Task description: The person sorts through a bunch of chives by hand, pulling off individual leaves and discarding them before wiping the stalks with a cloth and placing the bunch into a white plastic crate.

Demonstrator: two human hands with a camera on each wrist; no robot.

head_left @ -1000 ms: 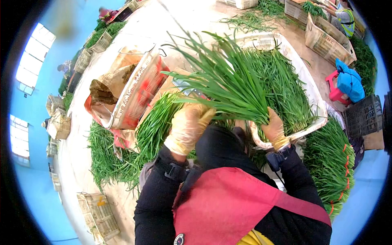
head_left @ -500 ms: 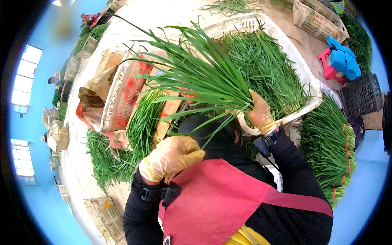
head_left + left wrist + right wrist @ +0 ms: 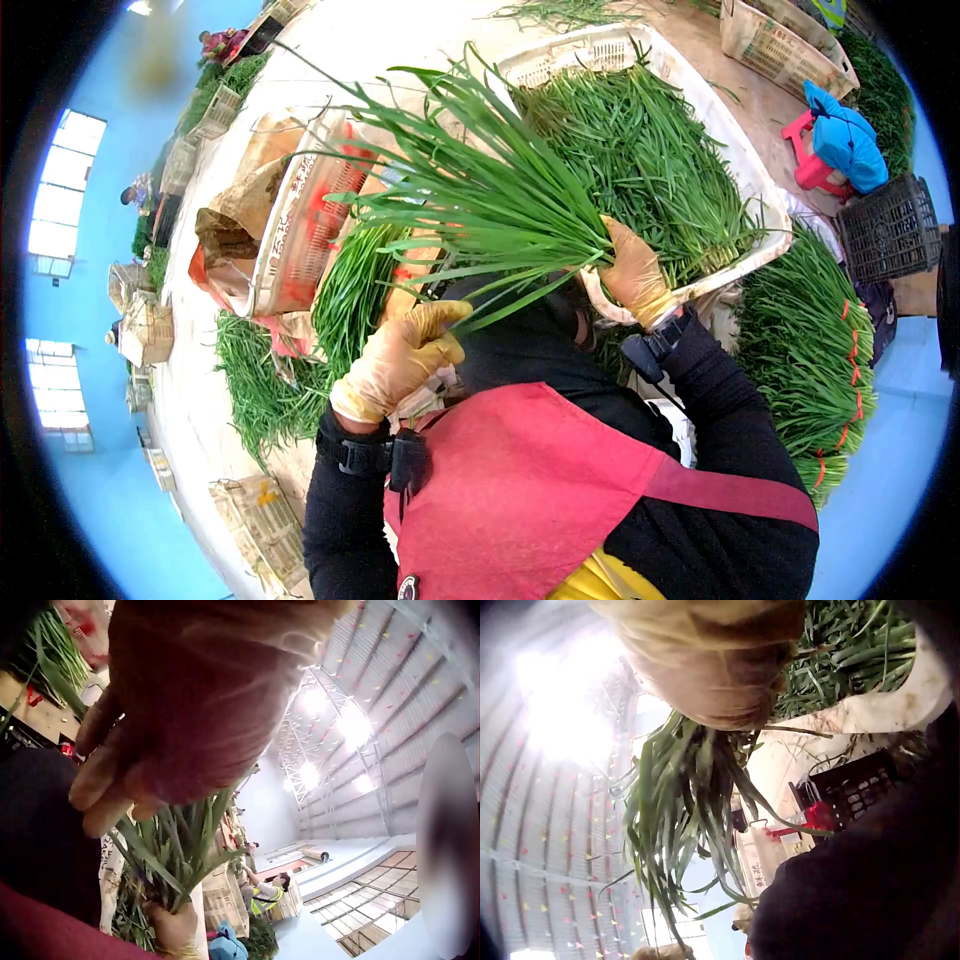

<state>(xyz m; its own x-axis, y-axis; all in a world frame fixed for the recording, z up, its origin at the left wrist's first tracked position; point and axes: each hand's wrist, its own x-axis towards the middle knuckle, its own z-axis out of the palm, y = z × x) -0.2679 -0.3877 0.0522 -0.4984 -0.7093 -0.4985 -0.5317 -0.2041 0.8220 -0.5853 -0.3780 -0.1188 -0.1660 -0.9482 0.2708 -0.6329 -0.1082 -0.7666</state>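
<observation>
My gloved right hand grips a loose bunch of garlic chives by its base, the leaves fanning out up and to the left. In the right wrist view, the leaves hang past the gloved fist. My gloved left hand is by the lower left of the bunch, close to my apron. Its thumb and index finger stand apart, with a leaf tip right at them. From the left wrist, the fingers look loosely bent above the leaves.
A white basket full of cut chives stands at the right front. Left of it, more chives lie beside a red-marked crate. Tied bundles lie at my right, near a black crate and a pink stool.
My left hand moved from the bunch down toward the apron, pinching a leaf, then shifted slightly up with its fingers parted. My right hand keeps its grip; the bunch shifted left in view.
</observation>
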